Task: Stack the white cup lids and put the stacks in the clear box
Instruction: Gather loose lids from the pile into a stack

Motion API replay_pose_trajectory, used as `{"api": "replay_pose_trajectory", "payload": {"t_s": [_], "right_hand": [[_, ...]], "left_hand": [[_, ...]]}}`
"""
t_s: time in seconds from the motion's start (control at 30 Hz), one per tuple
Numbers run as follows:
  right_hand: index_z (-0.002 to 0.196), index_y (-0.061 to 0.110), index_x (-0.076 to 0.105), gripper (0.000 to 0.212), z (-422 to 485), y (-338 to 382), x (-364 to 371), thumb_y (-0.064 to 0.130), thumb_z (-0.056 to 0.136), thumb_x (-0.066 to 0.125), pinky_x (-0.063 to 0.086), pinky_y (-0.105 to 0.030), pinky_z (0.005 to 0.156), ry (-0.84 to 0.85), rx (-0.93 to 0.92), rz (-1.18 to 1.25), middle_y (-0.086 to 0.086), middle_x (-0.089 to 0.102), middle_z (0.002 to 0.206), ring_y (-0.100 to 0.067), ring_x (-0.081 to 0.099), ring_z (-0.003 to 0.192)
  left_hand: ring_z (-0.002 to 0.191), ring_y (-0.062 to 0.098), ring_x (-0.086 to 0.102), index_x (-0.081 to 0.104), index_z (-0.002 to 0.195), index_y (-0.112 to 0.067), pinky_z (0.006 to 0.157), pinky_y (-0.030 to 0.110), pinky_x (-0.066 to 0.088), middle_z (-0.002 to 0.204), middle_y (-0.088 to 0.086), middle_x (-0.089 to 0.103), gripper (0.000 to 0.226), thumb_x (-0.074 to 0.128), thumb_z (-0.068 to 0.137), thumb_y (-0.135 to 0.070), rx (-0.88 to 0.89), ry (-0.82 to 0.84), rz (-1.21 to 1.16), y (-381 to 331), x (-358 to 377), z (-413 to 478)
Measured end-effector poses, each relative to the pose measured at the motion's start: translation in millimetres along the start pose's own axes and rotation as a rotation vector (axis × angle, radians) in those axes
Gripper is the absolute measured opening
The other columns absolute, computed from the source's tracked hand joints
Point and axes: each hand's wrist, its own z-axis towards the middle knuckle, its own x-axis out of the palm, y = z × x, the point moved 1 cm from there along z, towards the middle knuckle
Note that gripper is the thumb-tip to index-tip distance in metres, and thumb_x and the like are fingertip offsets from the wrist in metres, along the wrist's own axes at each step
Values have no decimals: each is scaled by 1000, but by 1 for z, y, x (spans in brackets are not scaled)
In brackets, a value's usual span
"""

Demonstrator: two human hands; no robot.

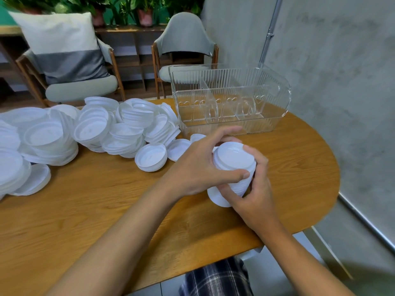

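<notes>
White lid stack (234,165) sits clamped between my left hand (201,165) and right hand (254,189), fingers curled round it. I should square its edges before lowering into clear box (230,99).

Two chairs (183,45), cushion (62,45), potted plants (145,9).

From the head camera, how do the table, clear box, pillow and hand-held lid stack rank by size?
1. the table
2. the clear box and pillow look alike; the pillow sits farther off, so unsure
3. the lid stack, smallest
</notes>
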Motion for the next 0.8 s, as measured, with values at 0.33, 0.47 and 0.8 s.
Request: {"api": "replay_pose_trajectory", "payload": {"t_s": [0.33, 0.47, 0.8], "right_hand": [[144, 49, 31, 81, 0, -2, 1, 48, 80, 80, 48, -24, 105, -10, -6, -85, 26, 47, 144, -12, 50, 136], [145, 44, 31, 80, 0, -1, 1, 47, 80, 79, 45, -15, 102, -7, -15, -76, 34, 45, 141, -3, 49, 134], [145, 44, 31, 81, 0, -1, 1, 48, 80, 79, 45, -17, 104, -2, -6, -63, 34, 44, 141, -4, 49, 135]], "left_hand": [[104, 5, 65, 76, 113, -25, 89, 35, 52, 108, -17, 72, 31, 83, 87, -41, 112, -195, 476, 76, -19, -60], [90, 1, 66, 79, 111, -25, 79, 33, 57, 98, -16, 75, 21, 82, 91, -21, 145, -135, 537, 81, -17, -64], [90, 4, 66, 81, 105, -25, 80, 13, 48, 89, -16, 71, 30, 89, 81, -11, -35, -223, 336, 80, -19, -62]]}}
